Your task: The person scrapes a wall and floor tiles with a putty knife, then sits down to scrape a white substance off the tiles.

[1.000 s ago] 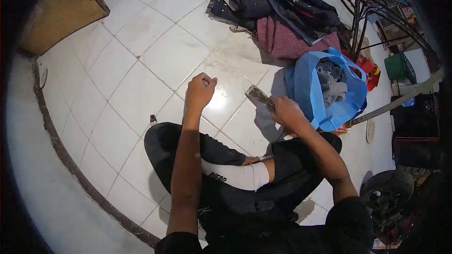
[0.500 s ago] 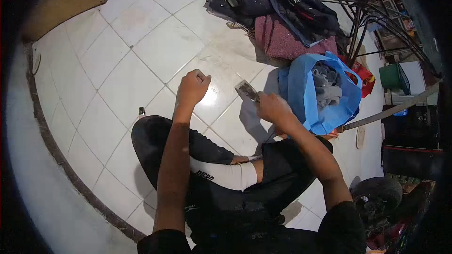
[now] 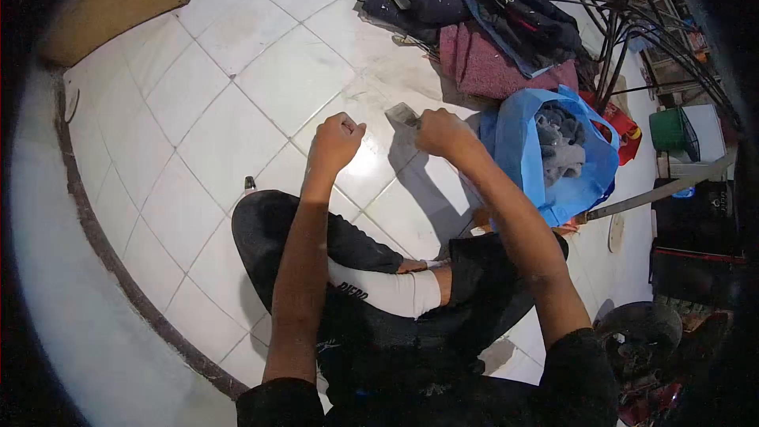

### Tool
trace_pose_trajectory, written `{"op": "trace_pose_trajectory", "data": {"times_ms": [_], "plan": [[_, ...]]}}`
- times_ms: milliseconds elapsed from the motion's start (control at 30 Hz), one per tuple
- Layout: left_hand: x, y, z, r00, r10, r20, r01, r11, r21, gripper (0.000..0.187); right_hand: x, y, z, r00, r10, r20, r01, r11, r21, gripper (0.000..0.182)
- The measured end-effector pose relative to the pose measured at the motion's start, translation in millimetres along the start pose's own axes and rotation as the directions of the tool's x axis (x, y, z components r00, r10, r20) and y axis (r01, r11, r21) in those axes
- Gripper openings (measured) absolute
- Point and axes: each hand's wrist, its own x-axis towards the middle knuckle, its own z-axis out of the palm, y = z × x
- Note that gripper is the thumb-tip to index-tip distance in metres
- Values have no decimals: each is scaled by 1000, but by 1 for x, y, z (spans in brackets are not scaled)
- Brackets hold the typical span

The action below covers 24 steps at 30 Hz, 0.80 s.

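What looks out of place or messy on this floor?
A heap of dark clothes lies rumpled on the white tiled floor, beside a blue bag stuffed with grey cloth. Nothing looks spilled or broken.

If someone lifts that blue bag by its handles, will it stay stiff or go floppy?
Probably floppy: the blue bag has thin, creased, sagging walls. Likely light for its size, since it seems to hold only soft grey cloth. It should slump rather than roll.
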Motion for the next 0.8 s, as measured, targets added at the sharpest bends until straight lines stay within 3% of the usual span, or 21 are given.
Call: {"op": "trace_pose_trajectory", "data": {"times_ms": [67, 233, 333, 400, 467, 533, 567, 600, 633, 667, 733, 767, 800], "plan": [[2, -1, -1, 998, -55, 34, 55, 998, -13, 30, 1, 8, 3, 1000, -3, -6, 3, 999, 42, 32], [4, -7, -3, 994, -107, 28, 108, 993, -52, 29, -22, 44, 53, 980, -29, -198, 76, 969, 234, 40], [3, -13, -3, 999, -32, -28, 29, 994, -106, 26, -50, 68, 71, 979, 1, -205, 78, 924, 375, 41], [-2, 9, -12, 999, 7, -39, -20, 945, -328, 25, -71, 70, 61, 991, 47, -122, 0, 934, 358, 41], [-28, 73, -44, 995, 82, -59, -101, 797, -596, 24, -90, 72, 65, 992, 88, -88, -51, 934, 352, 41], [-49, 106, -52, 955, 293, -31, -220, 638, -738, 29, -100, 80, 80, 990, 106, -91, -68, 934, 350, 42], [-68, 130, -60, 879, 473, -58, -335, 527, -781, 29, -103, 75, 83, 988, 136, -78, -95, 912, 398, 43], [-97, 149, -65, 851, 519, 76, -175, 417, -892, 29, -106, 69, 84, 985, 163, -65, -118, 888, 445, 44], [-116, 167, -71, 768, 627, 132, -127, 352, -927, 30, -110, 60, 81, 981, 185, -50, -137, 861, 489, 46], [-128, 188, -83, 625, 765, 153, -101, 274, -956, 33, -112, 51, 78, 978, 207, -35, -157, 832, 532, 47], [-145, 221, -98, 303, 948, 92, 11, 93, -996, 40, -115, 40, 77, 968, 251, -5, -197, 769, 608, 50], [-155, 233, -90, 243, 969, 38, 110, 12, -994, 43, -116, 39, 82, 958, 280, -66, -218, 856, 470, 55], [-165, 244, -82, 181, 983, -15, 217, -55, -975, 46, -113, 47, 96, 959, 271, -83, -200, 854, 481, 56]]}}
